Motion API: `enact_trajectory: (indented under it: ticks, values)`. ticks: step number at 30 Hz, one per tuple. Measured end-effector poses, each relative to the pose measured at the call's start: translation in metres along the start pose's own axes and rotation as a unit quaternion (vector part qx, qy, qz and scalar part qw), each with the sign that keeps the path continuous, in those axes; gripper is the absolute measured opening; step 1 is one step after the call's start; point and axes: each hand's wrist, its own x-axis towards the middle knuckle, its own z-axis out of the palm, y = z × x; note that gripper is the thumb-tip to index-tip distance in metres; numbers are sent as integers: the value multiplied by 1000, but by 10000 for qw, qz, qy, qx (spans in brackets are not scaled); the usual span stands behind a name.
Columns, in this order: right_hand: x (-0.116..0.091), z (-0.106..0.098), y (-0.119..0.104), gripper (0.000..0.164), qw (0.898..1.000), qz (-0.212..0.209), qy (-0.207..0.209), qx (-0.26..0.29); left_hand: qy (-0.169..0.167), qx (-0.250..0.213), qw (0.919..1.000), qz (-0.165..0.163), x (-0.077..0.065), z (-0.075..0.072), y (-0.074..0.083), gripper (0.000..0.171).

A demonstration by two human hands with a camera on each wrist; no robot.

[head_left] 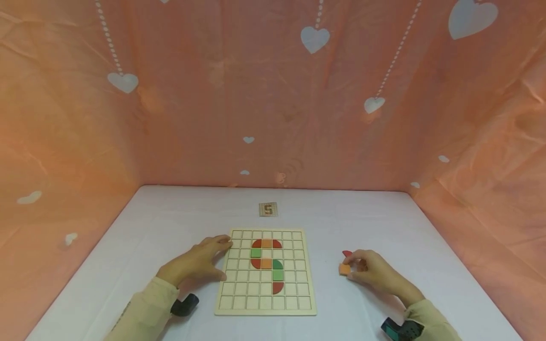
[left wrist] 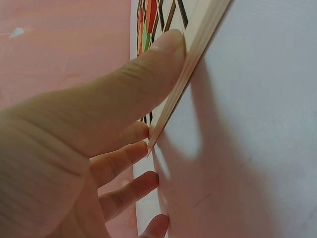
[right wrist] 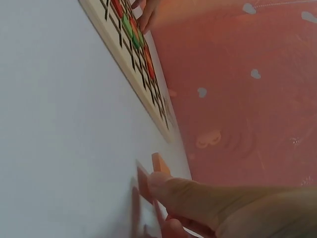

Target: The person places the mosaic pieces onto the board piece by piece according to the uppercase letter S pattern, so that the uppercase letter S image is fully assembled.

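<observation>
A wooden grid board (head_left: 265,312) lies flat on the white table. Red, orange and green pieces sit in its cells, both squares and quarter-rounds, along an S-like path. My left hand (head_left: 198,260) rests at the board's left edge; in the left wrist view the thumb (left wrist: 171,44) touches the rim and the other fingers are spread. To the right of the board, my right hand (head_left: 377,274) pinches an orange square tile (head_left: 344,270), seen tilted in the right wrist view. A red piece (head_left: 347,253) shows just behind those fingers, partly hidden by them.
A small square card (head_left: 268,209) with a brown S-like or 5-like figure lies behind the board. Pink-orange cloth with pale hearts (head_left: 315,40) hangs at the back and both sides of the white table (head_left: 192,208).
</observation>
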Motion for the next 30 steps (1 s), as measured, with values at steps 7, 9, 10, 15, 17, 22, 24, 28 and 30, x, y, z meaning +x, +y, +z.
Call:
enact_trajectory:
  ticks: [7,9,10,15,17,22,24,28,30]
  values:
    - [12,5,-14,25,9999,-172,-12,4,1,-43,9999,-143,-1,1,2,86]
    - [16,6,-18,25,9997,-249,-17,8,-17,-45,9999,-151,-1,1,2,86]
    - [17,7,-19,25,9995,-317,3,-28,-25,-46,9999,-153,-1,1,2,86]
    - [25,10,-28,25,9989,-461,7,27,-23,19,10000,-17,-2,0,1,86]
    - [27,12,-32,25,9989,-447,-20,116,-4,53,10000,63,-1,-1,1,86]
    - [31,16,-38,26,9983,-497,-66,293,-8,34,10000,70,-2,-1,1,86]
    - [33,18,-41,26,9981,-550,-78,282,-25,15,10000,57,-2,-1,1,86]
    - [37,21,-47,27,9979,-566,-139,289,-28,6,10000,16,-1,-1,1,86]
    - [39,22,-50,27,9978,-570,-178,301,-28,-17,10000,-38,-1,-1,1,87]
